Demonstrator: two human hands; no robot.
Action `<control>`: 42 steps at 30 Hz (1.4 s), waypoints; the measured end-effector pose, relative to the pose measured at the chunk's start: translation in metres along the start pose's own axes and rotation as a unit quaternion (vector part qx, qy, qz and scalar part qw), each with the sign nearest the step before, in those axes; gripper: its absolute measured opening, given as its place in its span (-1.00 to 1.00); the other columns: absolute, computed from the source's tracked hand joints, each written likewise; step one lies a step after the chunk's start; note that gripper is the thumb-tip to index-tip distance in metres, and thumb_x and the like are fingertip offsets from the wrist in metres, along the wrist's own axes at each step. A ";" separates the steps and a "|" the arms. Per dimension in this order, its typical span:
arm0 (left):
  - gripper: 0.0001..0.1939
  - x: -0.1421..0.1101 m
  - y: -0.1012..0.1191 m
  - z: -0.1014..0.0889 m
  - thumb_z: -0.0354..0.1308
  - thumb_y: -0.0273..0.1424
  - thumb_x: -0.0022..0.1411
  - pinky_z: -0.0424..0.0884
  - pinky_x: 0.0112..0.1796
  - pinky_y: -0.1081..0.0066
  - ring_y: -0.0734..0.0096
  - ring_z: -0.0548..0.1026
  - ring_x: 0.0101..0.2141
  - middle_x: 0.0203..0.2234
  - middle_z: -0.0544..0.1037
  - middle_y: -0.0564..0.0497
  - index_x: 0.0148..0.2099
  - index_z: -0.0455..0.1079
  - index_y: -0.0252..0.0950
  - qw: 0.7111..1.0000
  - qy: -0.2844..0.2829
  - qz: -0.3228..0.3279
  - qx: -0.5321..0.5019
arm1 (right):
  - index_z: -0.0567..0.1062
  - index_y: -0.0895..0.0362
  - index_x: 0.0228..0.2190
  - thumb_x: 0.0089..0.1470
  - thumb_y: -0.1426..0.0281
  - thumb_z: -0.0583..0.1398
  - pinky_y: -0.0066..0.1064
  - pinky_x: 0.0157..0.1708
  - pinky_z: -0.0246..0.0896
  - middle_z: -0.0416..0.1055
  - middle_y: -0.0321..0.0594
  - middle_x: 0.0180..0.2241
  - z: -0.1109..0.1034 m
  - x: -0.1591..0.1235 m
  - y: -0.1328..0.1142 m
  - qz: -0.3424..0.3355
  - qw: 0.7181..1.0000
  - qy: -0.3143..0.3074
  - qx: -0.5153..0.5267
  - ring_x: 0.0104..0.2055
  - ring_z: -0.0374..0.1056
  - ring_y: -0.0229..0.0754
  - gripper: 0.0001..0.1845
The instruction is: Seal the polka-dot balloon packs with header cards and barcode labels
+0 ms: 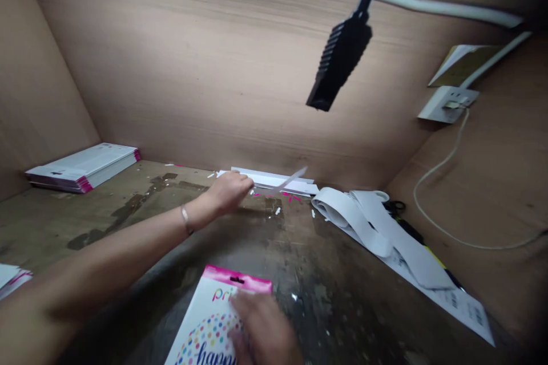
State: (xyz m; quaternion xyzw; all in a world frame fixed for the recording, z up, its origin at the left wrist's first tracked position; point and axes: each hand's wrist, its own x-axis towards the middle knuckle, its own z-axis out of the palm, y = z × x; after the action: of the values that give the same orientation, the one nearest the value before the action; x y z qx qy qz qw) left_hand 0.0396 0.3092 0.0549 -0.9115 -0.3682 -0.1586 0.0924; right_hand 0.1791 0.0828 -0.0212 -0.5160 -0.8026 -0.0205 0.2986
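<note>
My left hand (230,190) reaches far forward to the back of the table, its fingers closed on a thin white strip (287,180) that sticks out to the right, just over a small pile of white strips (274,181) against the back wall. My right hand (263,328) is near the bottom edge, blurred, pressing on a white card with a pink top and coloured dots (209,319) that lies flat on the table. A thin bracelet sits on my left wrist.
A stack of pink-edged cards (83,166) lies at the back left. Curled white label backing (385,234) trails along the right, with scissors (396,206) behind it. A black lamp head (340,63) hangs overhead. A wall socket (447,104) and white cable are on the right wall.
</note>
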 end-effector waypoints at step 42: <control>-0.72 -0.267 0.153 -0.036 -0.06 -0.51 0.29 0.22 0.03 0.05 0.12 0.42 -0.03 -0.04 0.49 -0.14 -0.02 0.39 -0.34 0.996 -0.051 0.008 -0.072 | 0.39 0.15 -0.55 0.12 0.25 0.06 -0.49 -0.54 0.04 0.34 -0.31 -0.58 -0.033 0.012 -0.015 0.212 0.923 -0.244 0.209 -0.52 0.21 -0.26 -0.69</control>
State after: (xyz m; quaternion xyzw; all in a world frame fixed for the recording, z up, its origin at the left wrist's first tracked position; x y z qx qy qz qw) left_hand -0.0420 0.0188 -0.0149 -0.9257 -0.3525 -0.1372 0.0089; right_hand 0.1784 0.0746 0.0160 -0.5892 -0.7085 0.3375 0.1922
